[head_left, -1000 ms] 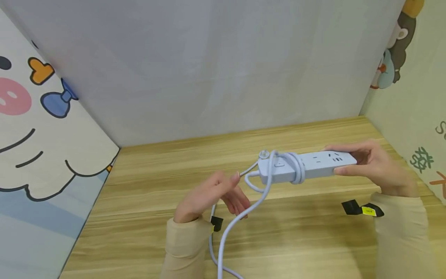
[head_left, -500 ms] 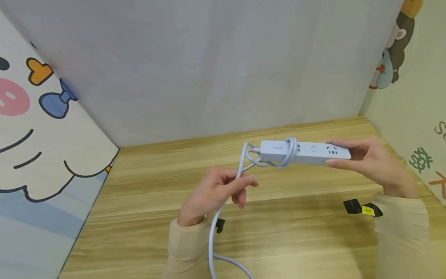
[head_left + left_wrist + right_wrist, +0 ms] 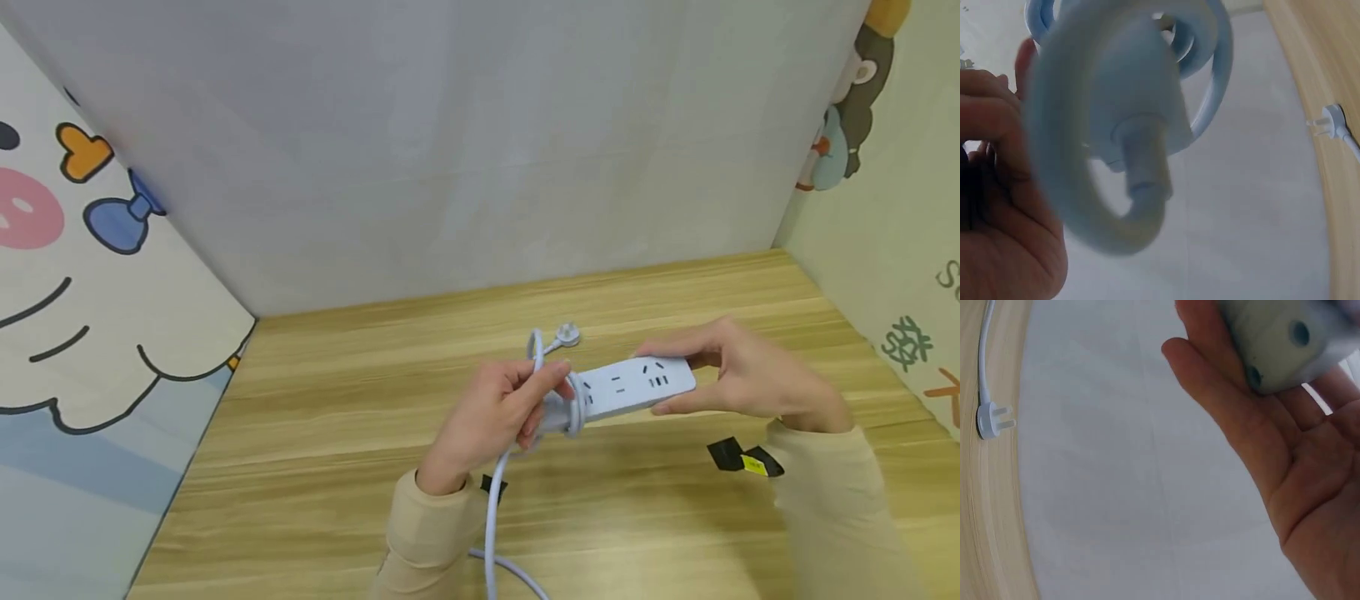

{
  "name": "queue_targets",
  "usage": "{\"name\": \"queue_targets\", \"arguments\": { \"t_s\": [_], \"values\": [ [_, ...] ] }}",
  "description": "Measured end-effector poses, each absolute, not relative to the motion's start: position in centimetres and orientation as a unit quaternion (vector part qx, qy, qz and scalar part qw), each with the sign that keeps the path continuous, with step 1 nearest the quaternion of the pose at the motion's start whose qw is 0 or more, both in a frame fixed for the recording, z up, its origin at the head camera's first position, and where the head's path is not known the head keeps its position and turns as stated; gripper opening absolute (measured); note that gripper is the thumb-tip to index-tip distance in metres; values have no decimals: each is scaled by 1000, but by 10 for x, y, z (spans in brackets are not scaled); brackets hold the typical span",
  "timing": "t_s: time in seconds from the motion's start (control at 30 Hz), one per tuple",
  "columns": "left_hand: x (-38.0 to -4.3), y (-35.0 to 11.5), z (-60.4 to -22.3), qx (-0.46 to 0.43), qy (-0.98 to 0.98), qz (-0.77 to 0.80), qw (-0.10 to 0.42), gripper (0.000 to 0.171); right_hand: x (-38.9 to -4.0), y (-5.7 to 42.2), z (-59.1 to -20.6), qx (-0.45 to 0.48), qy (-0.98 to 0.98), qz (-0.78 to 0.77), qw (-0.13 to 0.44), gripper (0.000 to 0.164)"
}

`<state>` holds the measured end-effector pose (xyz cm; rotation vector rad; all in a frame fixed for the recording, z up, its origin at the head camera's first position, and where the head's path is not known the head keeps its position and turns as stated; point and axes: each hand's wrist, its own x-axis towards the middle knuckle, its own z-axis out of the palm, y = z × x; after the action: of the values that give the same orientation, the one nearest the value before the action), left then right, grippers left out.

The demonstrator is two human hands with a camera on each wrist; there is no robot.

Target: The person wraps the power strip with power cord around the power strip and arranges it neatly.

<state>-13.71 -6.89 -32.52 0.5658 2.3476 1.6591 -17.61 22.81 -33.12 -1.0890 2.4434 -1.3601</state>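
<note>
A white power strip (image 3: 637, 385) is held up over the table, tilted, its sockets facing up. My right hand (image 3: 750, 379) grips its right end between thumb and fingers; that end (image 3: 1275, 340) appears blurred in the right wrist view. At the strip's other end my left hand (image 3: 487, 417) pinches the white cord, partly hiding the switch end. Turns of cord (image 3: 576, 407) circle the strip, and the rest of the cord (image 3: 491, 517) hangs down toward the front. A large cord loop (image 3: 1063, 144) curves from the strip's end in the left wrist view.
The three-pin plug (image 3: 567, 335) lies on the wooden table (image 3: 315, 433) behind the strip. A pale cloth wall (image 3: 487, 167) rises at the back. Printed panels stand at the left (image 3: 112, 292) and right (image 3: 877, 275). Black tags hang at both wrists.
The strip has come left and lower with my right hand. My left hand has moved right, from the free cord to the strip's wrapped end. The plug now shows behind the strip.
</note>
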Motion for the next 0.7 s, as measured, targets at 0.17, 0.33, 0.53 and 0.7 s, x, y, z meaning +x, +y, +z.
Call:
{"name": "queue_targets", "arguments": {
  "t_s": [0.17,0.33,0.53,0.7],
  "values": [
    [-133,-70,-320,206,818,528,100,44,-175,223,-330,-328,836,-439,-13,51],
    [-130,-58,-322,262,814,505,119,40,-174,215,-332,-349,837,-420,-31,51],
    [-127,-48,-327,278,830,472,104,41,-178,205,-333,-335,834,-435,-58,48],
    [-126,-55,-325,258,835,479,82,37,-180,208,-331,-246,811,-516,-129,46]
  ]
}}
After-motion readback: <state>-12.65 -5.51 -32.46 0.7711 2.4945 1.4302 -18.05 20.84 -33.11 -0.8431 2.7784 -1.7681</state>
